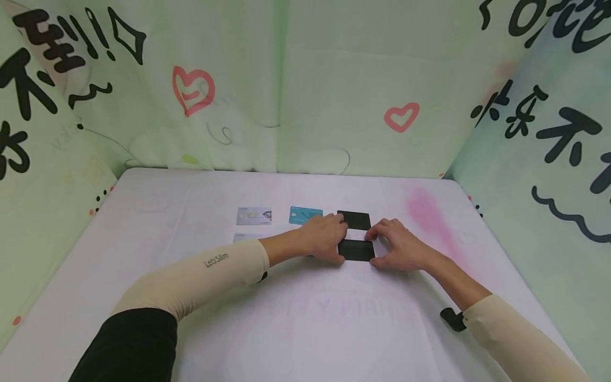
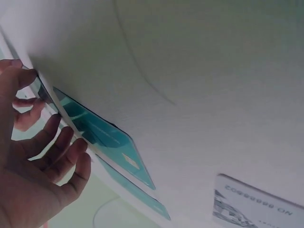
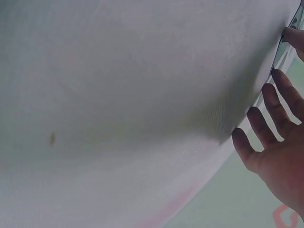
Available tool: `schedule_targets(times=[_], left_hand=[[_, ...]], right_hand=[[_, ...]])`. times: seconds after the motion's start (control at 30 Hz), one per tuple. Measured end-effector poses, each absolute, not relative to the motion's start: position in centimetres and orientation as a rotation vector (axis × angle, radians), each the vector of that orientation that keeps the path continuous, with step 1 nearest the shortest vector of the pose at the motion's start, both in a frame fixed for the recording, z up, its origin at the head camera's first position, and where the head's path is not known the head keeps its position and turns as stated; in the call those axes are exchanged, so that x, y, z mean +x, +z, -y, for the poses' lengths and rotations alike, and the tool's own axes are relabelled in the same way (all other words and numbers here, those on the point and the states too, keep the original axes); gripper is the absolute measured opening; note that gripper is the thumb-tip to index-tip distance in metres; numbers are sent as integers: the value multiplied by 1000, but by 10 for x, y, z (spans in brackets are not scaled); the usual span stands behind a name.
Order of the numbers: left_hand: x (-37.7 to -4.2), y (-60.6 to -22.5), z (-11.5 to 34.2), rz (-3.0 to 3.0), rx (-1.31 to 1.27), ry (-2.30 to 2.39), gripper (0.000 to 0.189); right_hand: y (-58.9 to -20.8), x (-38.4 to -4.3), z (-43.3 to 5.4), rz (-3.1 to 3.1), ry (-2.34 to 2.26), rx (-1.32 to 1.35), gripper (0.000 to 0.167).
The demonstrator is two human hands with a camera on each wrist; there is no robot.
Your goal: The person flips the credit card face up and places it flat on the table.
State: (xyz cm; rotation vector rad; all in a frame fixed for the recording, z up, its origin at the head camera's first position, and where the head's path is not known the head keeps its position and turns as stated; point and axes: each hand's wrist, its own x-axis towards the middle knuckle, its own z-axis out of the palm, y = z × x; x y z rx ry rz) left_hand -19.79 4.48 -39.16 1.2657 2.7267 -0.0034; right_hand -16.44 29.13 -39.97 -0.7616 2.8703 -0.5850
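A black card (image 1: 356, 250) lies flat on the white table, in front of a second black card (image 1: 354, 220). My left hand (image 1: 323, 237) is at the nearer card's left edge, thumb and fingers at its corners. At its right edge, my right hand (image 1: 398, 245) holds the corners between thumb and index finger. In the left wrist view the held card is mostly hidden by the fingers. A blue VIP card (image 1: 304, 214) lies behind my left hand. Another blue card (image 2: 102, 130) shows in the left wrist view, mostly hidden by my arm in the head view.
A silver VIP card (image 1: 254, 216) lies farther left, with another silver card (image 1: 245, 237) in front, partly covered by my left sleeve. Light green cloth walls (image 1: 329, 95) with black writing and red hearts enclose the white table (image 1: 305, 329) at back and sides.
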Motion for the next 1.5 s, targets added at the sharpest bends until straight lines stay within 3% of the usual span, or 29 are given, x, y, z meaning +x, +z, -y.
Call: schedule_targets(times=[0.2, 0.53, 1.1, 1.5], left_hand=[[-201, -392, -47, -2715, 1344, -81, 59], [-205, -388, -45, -2671, 1388, -45, 44], [-205, -386, -48, -2669, 1277, 17, 44], [-210, -386, -51, -2639, 1186, 79, 53]], right_hand=[[-400, -165, -292, -2868, -584, -792, 40], [-396, -167, -293, -2865, -615, -804, 35], [-398, -167, -290, -2877, -557, -727, 38], [-400, -168, -287, -2900, -503, -728, 42]])
